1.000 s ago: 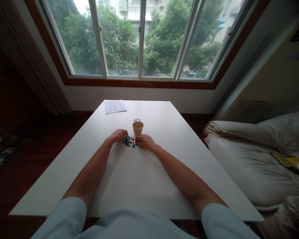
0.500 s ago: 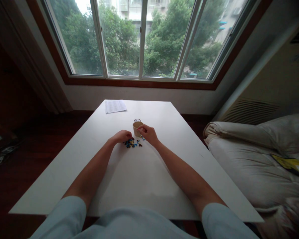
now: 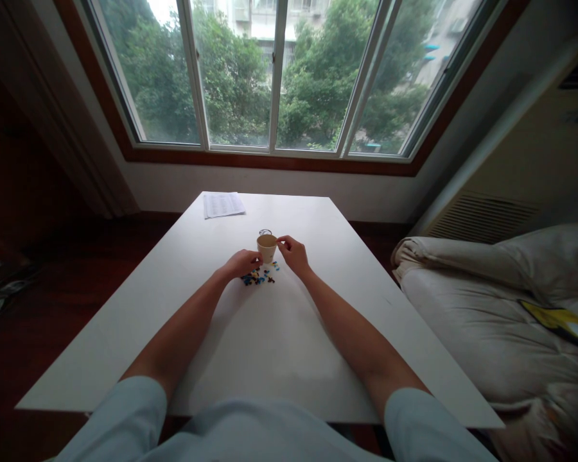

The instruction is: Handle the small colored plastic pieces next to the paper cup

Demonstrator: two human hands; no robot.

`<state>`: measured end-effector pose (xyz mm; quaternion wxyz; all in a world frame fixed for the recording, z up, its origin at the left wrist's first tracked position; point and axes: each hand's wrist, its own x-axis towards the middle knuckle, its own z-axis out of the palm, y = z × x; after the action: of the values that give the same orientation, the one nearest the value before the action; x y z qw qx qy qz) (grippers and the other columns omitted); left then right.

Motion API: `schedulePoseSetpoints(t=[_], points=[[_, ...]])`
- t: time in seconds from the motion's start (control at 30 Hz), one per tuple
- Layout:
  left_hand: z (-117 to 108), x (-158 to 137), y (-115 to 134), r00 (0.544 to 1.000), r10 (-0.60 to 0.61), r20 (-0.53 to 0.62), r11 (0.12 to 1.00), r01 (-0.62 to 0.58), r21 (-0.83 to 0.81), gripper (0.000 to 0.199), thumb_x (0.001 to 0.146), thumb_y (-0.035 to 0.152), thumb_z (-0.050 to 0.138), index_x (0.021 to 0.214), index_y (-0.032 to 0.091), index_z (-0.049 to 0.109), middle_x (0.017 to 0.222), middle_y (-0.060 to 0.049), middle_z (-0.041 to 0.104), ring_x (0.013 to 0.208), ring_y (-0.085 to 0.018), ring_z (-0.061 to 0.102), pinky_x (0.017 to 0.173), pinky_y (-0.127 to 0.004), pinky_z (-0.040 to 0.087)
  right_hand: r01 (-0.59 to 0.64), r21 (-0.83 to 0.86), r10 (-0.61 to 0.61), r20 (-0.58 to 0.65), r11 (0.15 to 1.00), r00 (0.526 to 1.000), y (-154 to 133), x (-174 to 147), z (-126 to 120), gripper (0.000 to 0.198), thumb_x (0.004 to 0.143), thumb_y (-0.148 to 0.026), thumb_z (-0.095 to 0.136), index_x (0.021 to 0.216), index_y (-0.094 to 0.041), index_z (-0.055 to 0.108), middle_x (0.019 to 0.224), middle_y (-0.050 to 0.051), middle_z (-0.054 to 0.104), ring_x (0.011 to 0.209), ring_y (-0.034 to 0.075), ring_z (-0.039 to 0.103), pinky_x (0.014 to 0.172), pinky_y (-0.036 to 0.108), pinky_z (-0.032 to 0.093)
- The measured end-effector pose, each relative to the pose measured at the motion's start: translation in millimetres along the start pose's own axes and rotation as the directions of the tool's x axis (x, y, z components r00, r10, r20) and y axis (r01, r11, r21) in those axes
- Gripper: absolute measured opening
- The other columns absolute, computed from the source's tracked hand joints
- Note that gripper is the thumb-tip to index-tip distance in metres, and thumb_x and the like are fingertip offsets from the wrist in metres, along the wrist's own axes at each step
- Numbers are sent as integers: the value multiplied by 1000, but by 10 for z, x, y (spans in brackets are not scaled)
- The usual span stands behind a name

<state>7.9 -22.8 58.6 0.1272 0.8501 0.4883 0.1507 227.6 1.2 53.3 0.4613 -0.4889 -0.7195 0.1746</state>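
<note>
A tan paper cup [image 3: 266, 251] stands upright on the white table. My right hand [image 3: 295, 255] is at its right side, fingers pinched together by the rim. Whether they touch the rim or hold something tiny, I cannot tell. Low at the cup's left side is my left hand [image 3: 245, 262], its fingers closed in a pinch; what is in them, if anything, is too small to make out. Small blue, yellow and dark pieces [image 3: 256, 278] lie scattered in front of the cup, partly under my left hand. The inside bottom of the cup is hidden.
Just behind the cup lies a thin dark loop-like item [image 3: 264, 231]. Printed papers [image 3: 224, 205] rest at the far left of the white table [image 3: 270, 346]. A pale sofa [image 3: 457, 308] stands to the right, with a window [image 3: 270, 77] beyond the table.
My right hand has moved from the cup's front to the right side of its rim; a red spot at its fingertips no longer shows. My left hand has shifted right, closer to the cup.
</note>
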Motion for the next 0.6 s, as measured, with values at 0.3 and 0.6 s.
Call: schedulePoseSetpoints(t=[0.3,0.6], points=[[177,-1,171,999,-50,-22,991,53,125,35,91,36,51,121,31,69,92,-4,73,84,-20,66,74,-27,45,132,-177,-62,357,975,932,368,-125,-26,20,86,-28,57,93,-21,74,65,-3,59,60,8,46,61,19,32],[248,-6,217,992,-114,49,964,98,248,43,93,43,47,134,35,61,107,-7,72,102,-26,66,85,-33,47,136,-287,-2,423,948,906,418,-132,39,20,87,-28,59,98,-26,75,75,-2,66,64,8,51,62,19,31]])
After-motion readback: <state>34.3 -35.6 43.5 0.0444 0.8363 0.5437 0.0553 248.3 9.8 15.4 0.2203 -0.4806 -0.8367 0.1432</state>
